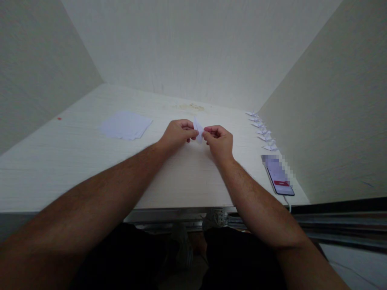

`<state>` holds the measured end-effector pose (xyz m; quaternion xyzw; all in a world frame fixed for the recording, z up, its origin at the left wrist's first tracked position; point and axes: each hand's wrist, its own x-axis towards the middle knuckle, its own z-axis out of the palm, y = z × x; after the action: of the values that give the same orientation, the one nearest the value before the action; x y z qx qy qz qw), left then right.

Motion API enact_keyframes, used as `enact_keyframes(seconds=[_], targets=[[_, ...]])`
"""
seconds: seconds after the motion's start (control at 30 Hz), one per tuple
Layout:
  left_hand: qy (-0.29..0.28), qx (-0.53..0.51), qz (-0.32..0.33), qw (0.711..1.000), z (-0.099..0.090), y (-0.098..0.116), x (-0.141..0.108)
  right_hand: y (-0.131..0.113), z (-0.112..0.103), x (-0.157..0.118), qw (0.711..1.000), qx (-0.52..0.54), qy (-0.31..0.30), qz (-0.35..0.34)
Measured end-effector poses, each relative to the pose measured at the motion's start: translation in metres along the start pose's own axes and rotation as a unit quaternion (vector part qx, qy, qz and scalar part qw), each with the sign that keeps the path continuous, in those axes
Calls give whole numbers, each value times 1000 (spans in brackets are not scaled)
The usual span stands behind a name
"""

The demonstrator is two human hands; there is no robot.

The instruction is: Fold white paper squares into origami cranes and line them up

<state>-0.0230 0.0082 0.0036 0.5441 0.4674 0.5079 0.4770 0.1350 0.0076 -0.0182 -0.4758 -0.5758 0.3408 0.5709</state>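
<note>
Between my two hands, above the middle of the table, is a small piece of folded white paper [198, 128] with a pointed upper end. My left hand [180, 132] pinches its left side between thumb and fingers. On the other side, the thumb and fingertips of my right hand [218, 139] close on its right edge. The finer folds are too small to make out. To the left of my left hand lies a loose, fanned stack of white paper sheets [125, 125]. Beyond my right hand, several small folded paper figures [262, 132] stand in a row.
A phone [278, 175] with a lit screen lies at the table's right edge, its white cable [288, 203] hanging over the front. Walls enclose the white table [181, 177] at the back and both sides. A small red mark [59, 119] is at far left.
</note>
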Motion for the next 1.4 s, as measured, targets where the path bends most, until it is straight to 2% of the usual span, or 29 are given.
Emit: enact_keyframes(seconds=[0.1,0.27,0.5,0.77,1.2,1.3,1.4], targets=[[-8,-6,-4,1000,1,-2,-1,-1,0,-2,1000,-24,2,-19],[19,6,-21,1000,2,-2,-4,-3,0,-5,993,-85,3,-80],[42,-10,-26,999,2,-3,-4,0,2,-5,986,-102,10,-135],[58,-2,-36,998,2,-3,-3,-1,3,-8,986,-109,0,-125],[72,12,-31,997,4,-3,-3,1,3,-8,980,-124,-5,-154],[64,12,-26,998,4,-3,-4,-2,3,-8,978,-119,6,-169],[31,22,-16,999,4,-1,-6,-6,3,-7,987,-98,20,-123]])
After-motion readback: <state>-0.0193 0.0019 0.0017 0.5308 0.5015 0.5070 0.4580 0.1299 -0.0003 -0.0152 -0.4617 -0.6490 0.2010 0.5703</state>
